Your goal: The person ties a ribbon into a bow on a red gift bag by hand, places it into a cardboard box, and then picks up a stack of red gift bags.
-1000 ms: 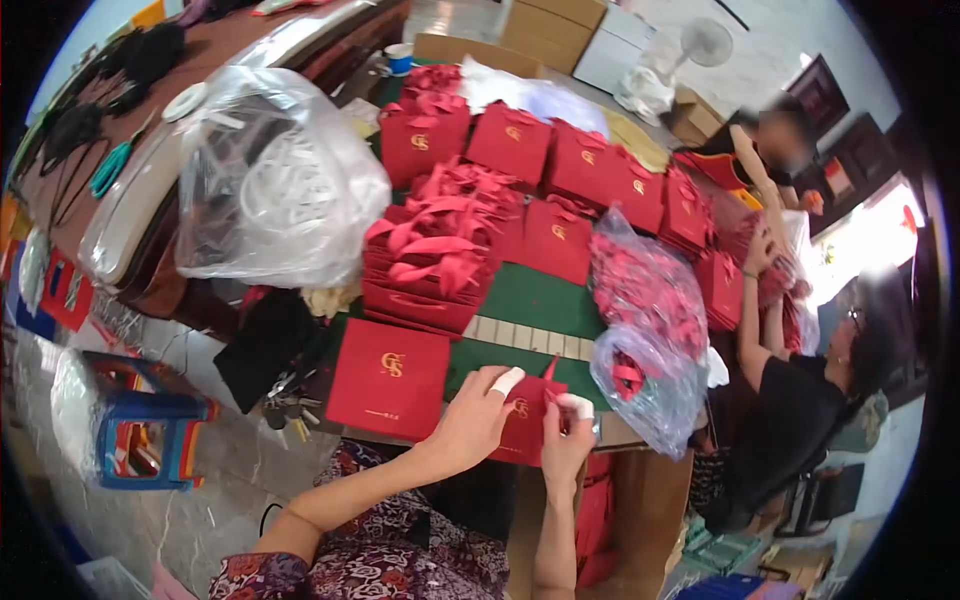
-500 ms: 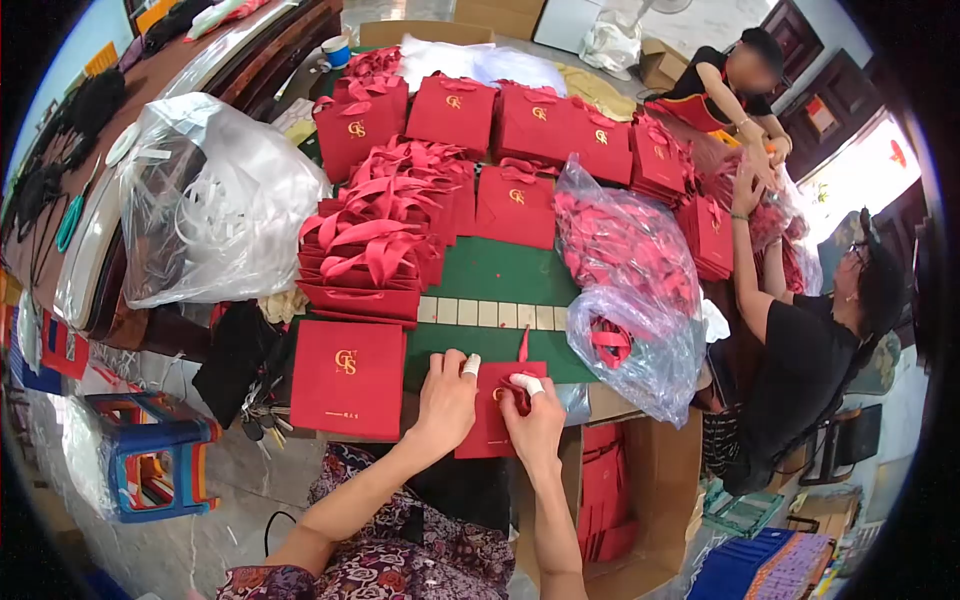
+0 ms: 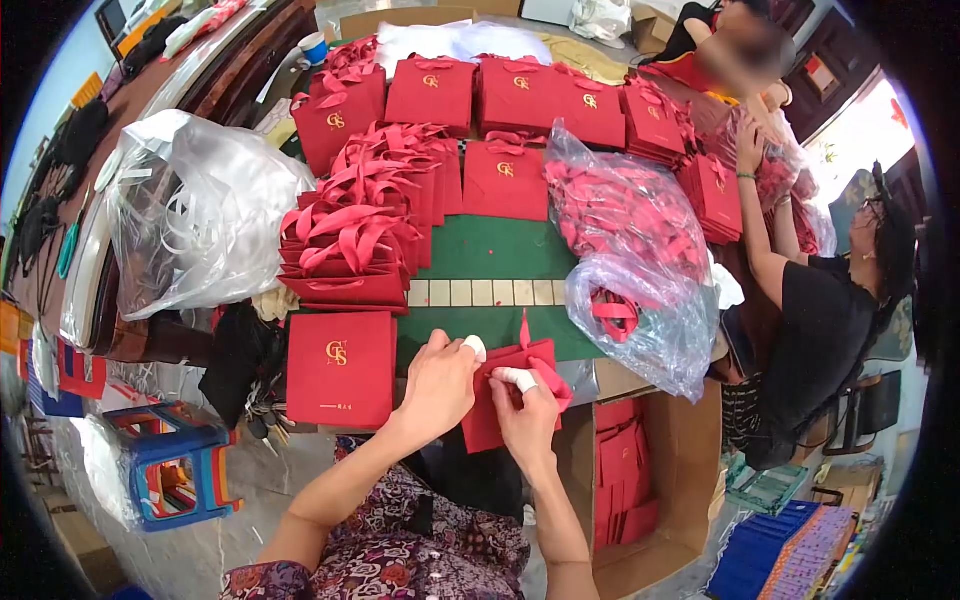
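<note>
A small red paper bag (image 3: 483, 420) lies tilted between my hands at the table's front edge, a red ribbon rising from its far side. My left hand (image 3: 441, 378) grips the bag's upper left edge, a white wrap on one fingertip. On the right, my right hand (image 3: 525, 400), with white-wrapped fingers, pinches a red ribbon (image 3: 556, 385) at the bag's top. Left of my hands lies a flat red bag (image 3: 340, 370) with gold letters. Rows of ribboned red bags (image 3: 350, 240) stand behind it.
Clear plastic bags hold red ribbons (image 3: 630, 200) at right and white ribbons (image 3: 200, 200) at left. An open carton (image 3: 680, 480) with red bags stands below right. A blue stool (image 3: 180, 460) is at lower left. Two people sit across, at upper right.
The view has shifted slightly. The small bag has tilted, and a ribbon loop now shows by my right hand. The far person leans further forward.
</note>
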Demonstrator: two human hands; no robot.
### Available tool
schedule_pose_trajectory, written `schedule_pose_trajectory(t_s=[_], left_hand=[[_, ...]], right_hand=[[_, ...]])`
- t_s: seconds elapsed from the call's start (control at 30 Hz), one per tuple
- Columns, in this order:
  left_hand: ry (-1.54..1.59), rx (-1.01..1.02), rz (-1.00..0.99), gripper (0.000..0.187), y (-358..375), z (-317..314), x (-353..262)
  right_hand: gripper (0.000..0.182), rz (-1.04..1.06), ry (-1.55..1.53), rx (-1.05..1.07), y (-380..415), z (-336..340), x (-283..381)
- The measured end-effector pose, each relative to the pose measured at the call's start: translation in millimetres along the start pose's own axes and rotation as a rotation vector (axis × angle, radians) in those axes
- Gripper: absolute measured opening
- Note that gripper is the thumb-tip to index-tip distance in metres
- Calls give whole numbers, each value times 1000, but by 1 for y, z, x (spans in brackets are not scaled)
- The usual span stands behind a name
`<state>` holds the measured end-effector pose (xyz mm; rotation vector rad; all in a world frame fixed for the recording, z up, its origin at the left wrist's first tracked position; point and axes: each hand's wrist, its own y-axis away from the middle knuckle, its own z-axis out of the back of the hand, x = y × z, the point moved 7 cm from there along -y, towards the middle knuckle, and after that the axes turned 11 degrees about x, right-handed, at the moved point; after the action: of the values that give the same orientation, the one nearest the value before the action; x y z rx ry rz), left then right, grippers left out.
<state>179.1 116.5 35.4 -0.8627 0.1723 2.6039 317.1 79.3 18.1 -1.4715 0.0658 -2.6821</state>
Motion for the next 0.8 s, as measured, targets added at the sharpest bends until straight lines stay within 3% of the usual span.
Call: schedule_pose_trajectory(t_s=[0.3,0.63,0.8], left_hand=[[234,102,46,13,-4,-5,12],[384,130,97,14,-1,-5,8],[277,11,18,13,8,-9,-10]], right_hand=[[12,65,29,-14,4,7,8],[10,0,-29,35,3,15,10],[13,1,231,55,4,16,23]])
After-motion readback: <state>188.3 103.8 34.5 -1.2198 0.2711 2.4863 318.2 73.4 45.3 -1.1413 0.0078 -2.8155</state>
